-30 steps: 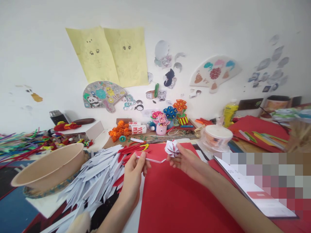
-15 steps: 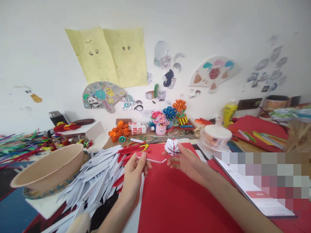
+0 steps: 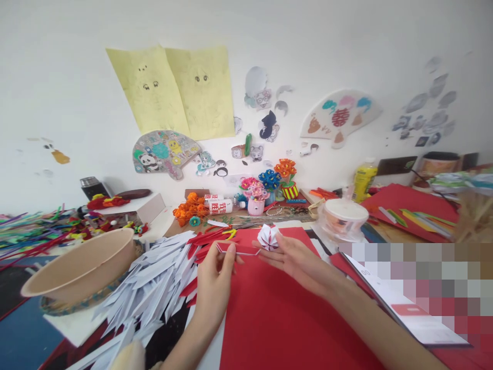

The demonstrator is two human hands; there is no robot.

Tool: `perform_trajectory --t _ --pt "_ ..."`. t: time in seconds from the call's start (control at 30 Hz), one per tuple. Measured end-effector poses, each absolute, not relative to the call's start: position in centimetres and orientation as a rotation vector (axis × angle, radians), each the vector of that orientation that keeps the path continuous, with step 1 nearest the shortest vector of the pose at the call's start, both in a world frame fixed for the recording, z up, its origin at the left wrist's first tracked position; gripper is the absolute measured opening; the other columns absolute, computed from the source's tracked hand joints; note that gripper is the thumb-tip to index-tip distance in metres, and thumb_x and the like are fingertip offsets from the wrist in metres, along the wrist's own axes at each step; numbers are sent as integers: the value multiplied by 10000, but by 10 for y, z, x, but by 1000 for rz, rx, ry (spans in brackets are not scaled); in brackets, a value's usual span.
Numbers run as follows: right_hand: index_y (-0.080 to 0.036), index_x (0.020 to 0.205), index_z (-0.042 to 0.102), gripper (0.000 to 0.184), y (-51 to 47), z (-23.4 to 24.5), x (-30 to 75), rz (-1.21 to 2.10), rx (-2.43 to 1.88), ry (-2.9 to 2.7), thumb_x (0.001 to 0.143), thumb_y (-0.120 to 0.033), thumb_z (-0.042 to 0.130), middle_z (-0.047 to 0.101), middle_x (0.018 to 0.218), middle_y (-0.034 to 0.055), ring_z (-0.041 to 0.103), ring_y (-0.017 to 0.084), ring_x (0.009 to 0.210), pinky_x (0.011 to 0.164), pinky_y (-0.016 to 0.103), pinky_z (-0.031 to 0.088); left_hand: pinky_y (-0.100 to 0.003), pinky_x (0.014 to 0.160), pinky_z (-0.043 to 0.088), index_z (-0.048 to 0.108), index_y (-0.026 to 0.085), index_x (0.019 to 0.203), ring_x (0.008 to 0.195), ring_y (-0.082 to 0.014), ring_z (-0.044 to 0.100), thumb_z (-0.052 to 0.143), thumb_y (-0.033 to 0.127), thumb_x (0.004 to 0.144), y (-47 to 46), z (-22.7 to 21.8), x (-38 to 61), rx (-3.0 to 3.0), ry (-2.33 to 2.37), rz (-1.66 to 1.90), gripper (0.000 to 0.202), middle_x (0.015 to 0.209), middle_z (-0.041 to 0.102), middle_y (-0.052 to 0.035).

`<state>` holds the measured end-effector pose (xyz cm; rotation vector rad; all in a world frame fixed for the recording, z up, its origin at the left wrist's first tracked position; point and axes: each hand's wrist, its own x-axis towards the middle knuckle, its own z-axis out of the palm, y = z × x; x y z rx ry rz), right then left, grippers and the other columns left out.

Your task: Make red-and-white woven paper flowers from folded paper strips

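Head view: a folded paper strip [image 3: 239, 250], red with white edges, is hanging in the air just above the red sheet [image 3: 277, 318] at the middle of the tabletop [image 3: 69, 321]. The left hand [image 3: 214, 280] is pinching the strip's left end, fingers [image 3: 227, 255] clamped on it. The strip's right end is touching a pleated paper ball [image 3: 268, 237], white with red creases, which the right hand [image 3: 298, 258] is gripping between thumb and fingertips, closed on it. To the left of the hands, a pile of white folded slips [image 3: 154, 288] is fanning out beside red slips [image 3: 208, 237]. Farther left, a tan bowl [image 3: 79, 262] is sitting near loose coloured sticks [image 3: 31, 226]. Behind the ball, a lidded clear tub [image 3: 342, 218] is standing to the right, with small craft flowers [image 3: 269, 180] near the wall.
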<state>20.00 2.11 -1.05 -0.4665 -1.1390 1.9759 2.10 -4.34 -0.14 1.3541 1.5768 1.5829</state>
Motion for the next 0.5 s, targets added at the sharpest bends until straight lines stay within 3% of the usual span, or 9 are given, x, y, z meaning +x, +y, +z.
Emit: perform_trajectory --t 0.2,0.5 --pt "-172 1051 672 418 18 -16 195 2073 -400 -1057 834 -526 628 689 1110 96 605 213 1123 1101 387 335 -261 600 430 590 206 857 597 -169 595 538 398 856 -49 2 24 1580 1680 1515 199 658 657 -9" --pt "-162 1089 641 420 19 -9 198 2147 -325 -1043 845 -504 629 667 1167 124 560 215 1196 1125 373 293 -254 549 415 540 204 758 597 -171 595 554 455 837 -45 -3 21 1488 1659 1548 264 673 667 -29"
